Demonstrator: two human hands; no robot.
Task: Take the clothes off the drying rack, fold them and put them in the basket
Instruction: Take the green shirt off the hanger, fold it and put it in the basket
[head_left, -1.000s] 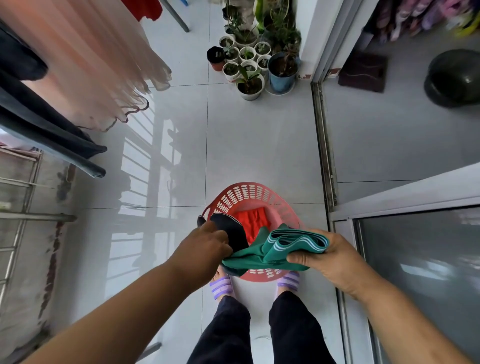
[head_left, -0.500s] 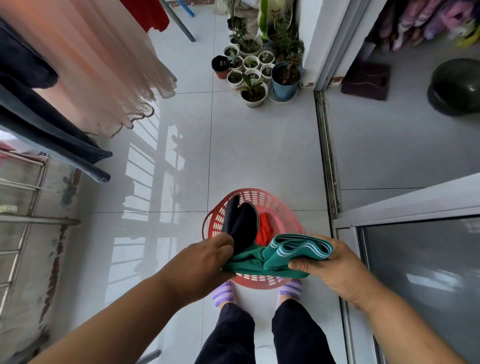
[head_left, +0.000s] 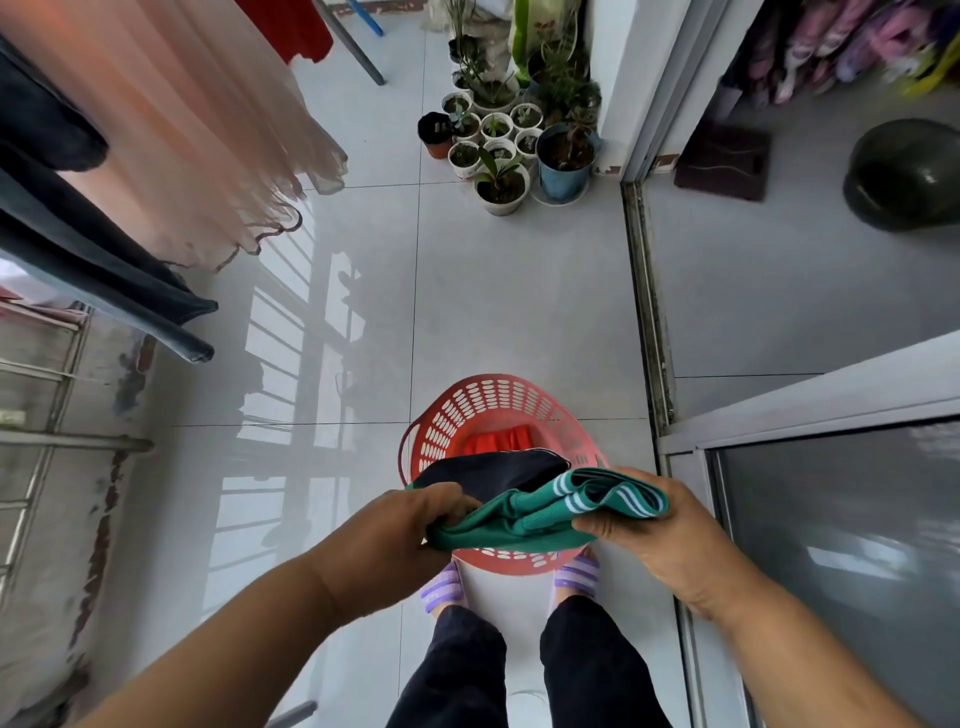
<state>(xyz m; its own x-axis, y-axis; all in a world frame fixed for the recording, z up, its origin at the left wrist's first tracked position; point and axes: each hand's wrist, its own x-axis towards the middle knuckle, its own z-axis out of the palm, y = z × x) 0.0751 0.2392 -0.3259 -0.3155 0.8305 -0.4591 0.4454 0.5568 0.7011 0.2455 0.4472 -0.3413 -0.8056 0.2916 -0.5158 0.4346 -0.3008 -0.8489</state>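
Pink dress (head_left: 208, 130) hangs upper left, as before. Red basket (head_left: 493, 410) sits on floor (head_left: 519, 291) just ahead of feet, red cloth (head_left: 498, 440) inside. Green garment (head_left: 524, 519) is held over basket's near rim. Its long axis runs left-right, striped band end at right, slightly higher. Black flap (head_left: 488, 470), upright half a second ago, now lies sideways along garment's far edge. Left hand (head_left: 395, 535): fingers (head_left: 452, 501) curled, gripping left end. Right hand (head_left: 644, 525): fingers and thumb pinch striped end.

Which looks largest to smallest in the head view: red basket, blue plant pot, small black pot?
red basket
blue plant pot
small black pot
The basket sits nearer the camera, which exaggerates its lead.
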